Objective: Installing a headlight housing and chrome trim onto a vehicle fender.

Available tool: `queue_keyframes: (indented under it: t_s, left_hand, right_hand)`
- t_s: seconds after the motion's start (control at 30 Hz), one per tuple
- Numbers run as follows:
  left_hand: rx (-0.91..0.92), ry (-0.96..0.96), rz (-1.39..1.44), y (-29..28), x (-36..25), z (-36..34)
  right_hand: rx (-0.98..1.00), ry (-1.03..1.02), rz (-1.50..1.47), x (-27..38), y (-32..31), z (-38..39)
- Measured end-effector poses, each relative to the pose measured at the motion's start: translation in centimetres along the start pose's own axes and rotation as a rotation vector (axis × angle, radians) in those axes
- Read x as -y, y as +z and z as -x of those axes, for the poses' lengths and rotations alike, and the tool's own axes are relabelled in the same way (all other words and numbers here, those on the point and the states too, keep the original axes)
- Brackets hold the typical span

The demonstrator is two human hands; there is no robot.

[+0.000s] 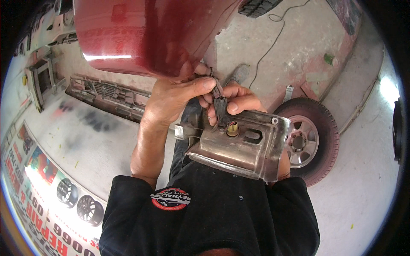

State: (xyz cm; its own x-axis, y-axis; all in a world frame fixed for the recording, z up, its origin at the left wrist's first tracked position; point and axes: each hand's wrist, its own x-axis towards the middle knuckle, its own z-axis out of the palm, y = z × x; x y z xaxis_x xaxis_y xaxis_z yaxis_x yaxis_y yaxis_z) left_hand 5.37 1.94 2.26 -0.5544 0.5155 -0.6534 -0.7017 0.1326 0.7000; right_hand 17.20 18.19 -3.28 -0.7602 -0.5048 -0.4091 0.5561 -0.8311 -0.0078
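Observation:
Below the edge of a dark red car body panel (141,36), my left hand (181,94) pinches dark wiring (217,87) between thumb and fingers. My right hand (243,100) is closed on the black wire connector (220,106) at the lower end of that wiring. A grey-brown lamp housing (230,145) lies back side up against my right forearm, in front of my chest, hiding most of that arm. A yellowish bulb socket (232,128) sits in its back, just below the connector; whether the two touch I cannot tell.
A wheel with a dusty tyre (328,149) lies at the right. At the left, a grille (106,91) rests on the floor near a metal stand (38,83). A thin cable (269,49) runs across the floor ahead. A printed banner (55,187) is at the lower left.

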Motion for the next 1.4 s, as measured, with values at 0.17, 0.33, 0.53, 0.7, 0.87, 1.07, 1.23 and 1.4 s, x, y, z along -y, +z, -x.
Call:
queue_keyframes:
  t_s: [0.17,0.33,0.53,0.7,0.87,1.07,1.23,1.4]
  left_hand:
    - [0.028,0.033,-0.014,-0.7,0.0,0.1]
    - [0.046,0.075,-0.11,-0.6,0.2,0.1]
    - [0.037,0.13,-0.169,-0.9,0.5,0.0]
    - [0.06,0.127,-0.188,-0.7,0.1,0.0]
    - [0.085,0.137,-0.216,-1.0,-0.2,-0.1]
    - [0.082,0.105,-0.295,-1.5,-0.6,-0.1]
    - [0.03,0.07,-0.378,-1.1,-1.2,0.4]
    - [0.011,0.234,-0.459,0.0,-1.1,1.0]
  right_hand:
    - [-0.052,-0.04,0.072,0.1,0.4,-0.3]
    - [-0.055,-0.06,0.111,0.4,-0.1,-0.4]
    - [-0.068,0.01,0.115,0.6,0.2,-0.4]
    - [-0.079,0.025,0.064,0.5,-0.1,-0.3]
    - [-0.008,0.004,0.06,0.1,-0.5,-0.8]
    - [-0.028,0.019,0.088,0.8,0.0,-0.8]
    - [-0.041,-0.036,0.084,0.8,0.4,-1.1]
    - [-0.026,-0.014,0.038,1.0,0.4,-0.7]
